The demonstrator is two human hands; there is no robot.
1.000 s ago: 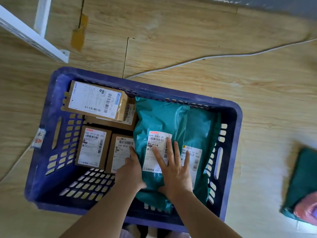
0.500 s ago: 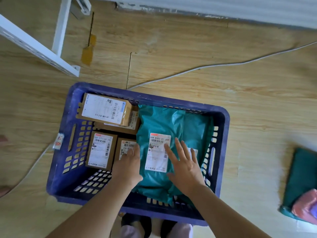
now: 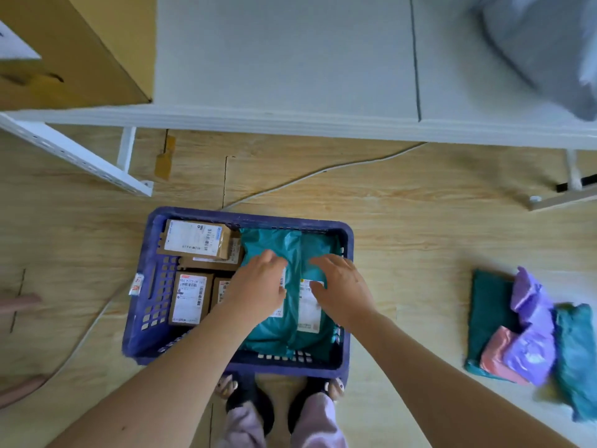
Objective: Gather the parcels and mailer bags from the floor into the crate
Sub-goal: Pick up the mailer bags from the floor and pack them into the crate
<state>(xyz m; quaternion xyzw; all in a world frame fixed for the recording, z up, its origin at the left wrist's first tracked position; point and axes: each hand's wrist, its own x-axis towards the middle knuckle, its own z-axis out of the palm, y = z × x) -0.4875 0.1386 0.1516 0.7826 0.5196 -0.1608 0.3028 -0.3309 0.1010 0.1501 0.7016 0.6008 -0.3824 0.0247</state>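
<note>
A blue plastic crate (image 3: 143, 286) stands on the wooden floor in front of my feet. Its left half holds several brown cardboard parcels (image 3: 190, 297) with white labels. Its right half holds two teal mailer bags (image 3: 277, 331) lying side by side, each with a white label. My left hand (image 3: 258, 286) hovers over the left teal bag, fingers loosely bent, holding nothing. My right hand (image 3: 342, 286) hovers over the right teal bag, also relaxed and empty. On the floor to the right lies a pile of mailer bags (image 3: 529, 331) in teal, purple and pink.
A grey table (image 3: 290, 59) on white legs spans the top of the view, with a cardboard box (image 3: 74, 53) on its left end. A white cable (image 3: 307, 174) runs across the floor behind the crate, another cable (image 3: 80, 347) to its left.
Both hands have lifted off the teal bags and now hover above them. My head has risen and tilted up, bringing the table and more of the bag pile into view.
</note>
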